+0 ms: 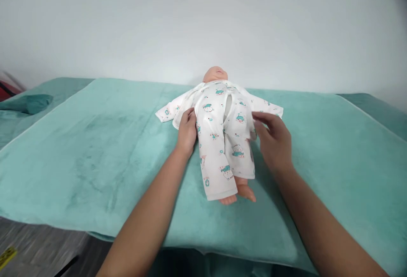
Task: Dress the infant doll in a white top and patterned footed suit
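Observation:
A baby doll (215, 74) lies on its back with its head at the far end. It wears a white long-sleeved top (173, 108) and white trousers (211, 145), both printed with small green figures. The trousers have a slit at the crotch and cover the legs down to the feet (246, 192). At the trousers' left side, my left hand (187, 132) is closed on the cloth, its fingertips partly hidden. My right hand (275, 139) pinches the right side of the trousers between thumb and forefinger, slightly blurred.
A soft green cover (79, 154) spreads under the doll, its front edge hanging towards me. A white wall (203, 22) stands right behind. Grey flooring (38, 243) with a yellow marking (6, 256) shows at the lower left.

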### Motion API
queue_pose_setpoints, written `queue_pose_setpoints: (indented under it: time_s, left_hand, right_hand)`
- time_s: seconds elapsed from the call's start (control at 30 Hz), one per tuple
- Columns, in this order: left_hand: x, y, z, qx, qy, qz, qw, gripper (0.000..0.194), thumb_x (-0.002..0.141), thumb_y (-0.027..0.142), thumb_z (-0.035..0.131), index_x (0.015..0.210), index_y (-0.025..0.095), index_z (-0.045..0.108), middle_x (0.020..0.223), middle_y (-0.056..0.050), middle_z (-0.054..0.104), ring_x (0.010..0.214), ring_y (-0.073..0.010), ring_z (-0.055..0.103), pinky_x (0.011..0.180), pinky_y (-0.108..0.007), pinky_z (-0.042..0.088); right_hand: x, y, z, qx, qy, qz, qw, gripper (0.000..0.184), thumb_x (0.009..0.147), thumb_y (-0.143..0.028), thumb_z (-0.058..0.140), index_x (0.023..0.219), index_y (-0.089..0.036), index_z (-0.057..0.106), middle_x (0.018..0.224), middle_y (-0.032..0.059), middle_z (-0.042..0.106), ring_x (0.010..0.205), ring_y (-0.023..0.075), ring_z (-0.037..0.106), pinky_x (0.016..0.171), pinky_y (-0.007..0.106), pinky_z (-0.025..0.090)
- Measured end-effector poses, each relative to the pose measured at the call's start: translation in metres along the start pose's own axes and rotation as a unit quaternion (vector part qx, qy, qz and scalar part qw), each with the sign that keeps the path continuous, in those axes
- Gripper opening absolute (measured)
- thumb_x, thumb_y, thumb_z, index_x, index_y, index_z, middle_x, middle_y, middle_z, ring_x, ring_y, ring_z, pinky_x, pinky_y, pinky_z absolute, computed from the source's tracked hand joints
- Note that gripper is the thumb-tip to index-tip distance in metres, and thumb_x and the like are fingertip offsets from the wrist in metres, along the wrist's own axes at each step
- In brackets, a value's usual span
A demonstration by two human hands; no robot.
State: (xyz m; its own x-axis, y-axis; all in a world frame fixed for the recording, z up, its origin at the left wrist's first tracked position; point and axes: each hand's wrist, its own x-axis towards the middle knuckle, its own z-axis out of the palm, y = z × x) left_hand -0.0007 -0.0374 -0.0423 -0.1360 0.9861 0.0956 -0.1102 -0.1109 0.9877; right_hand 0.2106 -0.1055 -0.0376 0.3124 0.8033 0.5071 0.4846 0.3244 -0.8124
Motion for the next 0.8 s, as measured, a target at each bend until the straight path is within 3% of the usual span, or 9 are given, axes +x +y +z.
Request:
queue_pose_setpoints:
  time_s: [0.07, 0.17, 0.23, 0.33, 0.47, 0.57, 0.7, 0.8]
  left_hand:
    - [-0.032, 0.000, -0.012, 0.062, 0.020, 0.025, 0.998, 0.027, 0.089, 0.035, 0.057, 0.112, 0.020, 0.062, 0.120, -0.007, 0.065, 0.115, -0.0220, 0.057, 0.104, -0.040, 0.043]
    - [-0.095, -0.001, -0.033, 0.096, -0.031, 0.042, 0.994, 0.025, 0.089, 0.031, 0.059, 0.111, 0.021, 0.061, 0.109, -0.005, 0.064, 0.101, -0.0186, 0.060, 0.093, -0.034, 0.047]
    - [-0.135, -0.001, -0.045, 0.124, -0.094, 0.071, 0.985, 0.023, 0.089, 0.028, 0.059, 0.111, 0.021, 0.061, 0.105, -0.005, 0.061, 0.095, -0.0169, 0.059, 0.089, -0.032, 0.048]
    - [-0.174, -0.002, -0.054, 0.166, -0.166, 0.115, 0.965, 0.035, 0.084, 0.022, 0.066, 0.119, 0.023, 0.058, 0.105, -0.005, 0.059, 0.092, -0.0160, 0.058, 0.088, -0.032, 0.047]
    - [-0.186, -0.004, -0.051, 0.242, -0.151, 0.124, 0.950, 0.055, 0.073, 0.020, 0.078, 0.122, 0.022, 0.054, 0.110, -0.005, 0.057, 0.093, -0.0179, 0.057, 0.088, -0.036, 0.048]
    - [-0.187, -0.005, -0.048, 0.315, -0.146, 0.152, 0.925, 0.060, 0.076, 0.024, 0.076, 0.131, 0.027, 0.052, 0.112, -0.005, 0.056, 0.093, -0.0193, 0.058, 0.087, -0.037, 0.049]
    - [-0.193, -0.007, -0.048, 0.411, -0.136, 0.241, 0.868, 0.042, 0.091, 0.028, 0.060, 0.133, 0.033, 0.056, 0.099, -0.004, 0.057, 0.092, -0.0199, 0.058, 0.080, -0.034, 0.047]
    - [-0.198, -0.009, -0.047, 0.427, -0.098, 0.278, 0.855, 0.030, 0.096, 0.031, 0.052, 0.124, 0.028, 0.063, 0.091, -0.005, 0.060, 0.087, -0.0199, 0.059, 0.077, -0.034, 0.046]
  right_hand:
    - [-0.055, -0.025, -0.016, -0.025, -0.047, -0.048, 0.997, 0.029, 0.092, -0.025, 0.054, 0.120, -0.028, 0.061, 0.125, 0.0078, 0.064, 0.116, 0.0258, 0.061, 0.099, 0.049, 0.050]
    - [-0.121, -0.043, -0.030, -0.086, -0.135, -0.148, 0.976, 0.031, 0.090, -0.019, 0.057, 0.119, -0.029, 0.059, 0.136, 0.0096, 0.057, 0.130, 0.0304, 0.050, 0.103, 0.054, 0.047]
    - [-0.144, -0.044, -0.028, -0.129, -0.139, -0.172, 0.967, 0.036, 0.089, -0.018, 0.058, 0.123, -0.029, 0.056, 0.140, 0.0106, 0.052, 0.135, 0.0322, 0.044, 0.106, 0.058, 0.043]
    - [-0.149, -0.042, -0.017, -0.178, -0.109, -0.180, 0.961, 0.034, 0.090, -0.020, 0.060, 0.122, -0.027, 0.056, 0.142, 0.0116, 0.050, 0.137, 0.0330, 0.041, 0.107, 0.058, 0.043]
    - [-0.139, -0.048, -0.004, -0.214, -0.104, -0.206, 0.949, 0.021, 0.088, -0.015, 0.061, 0.107, -0.024, 0.063, 0.141, 0.0120, 0.051, 0.136, 0.0335, 0.040, 0.107, 0.058, 0.042]
    - [-0.138, -0.057, -0.002, -0.212, -0.107, -0.211, 0.948, 0.021, 0.089, -0.009, 0.055, 0.102, -0.023, 0.063, 0.140, 0.0121, 0.051, 0.136, 0.0325, 0.040, 0.107, 0.058, 0.042]
    - [-0.142, -0.064, -0.010, -0.198, -0.126, -0.224, 0.946, 0.020, 0.092, -0.009, 0.050, 0.102, -0.023, 0.060, 0.134, 0.0133, 0.054, 0.136, 0.0300, 0.041, 0.108, 0.057, 0.042]
    - [-0.146, -0.067, -0.018, -0.191, -0.144, -0.233, 0.943, 0.017, 0.092, -0.011, 0.050, 0.101, -0.023, 0.058, 0.135, 0.0130, 0.055, 0.136, 0.0299, 0.042, 0.107, 0.058, 0.042]
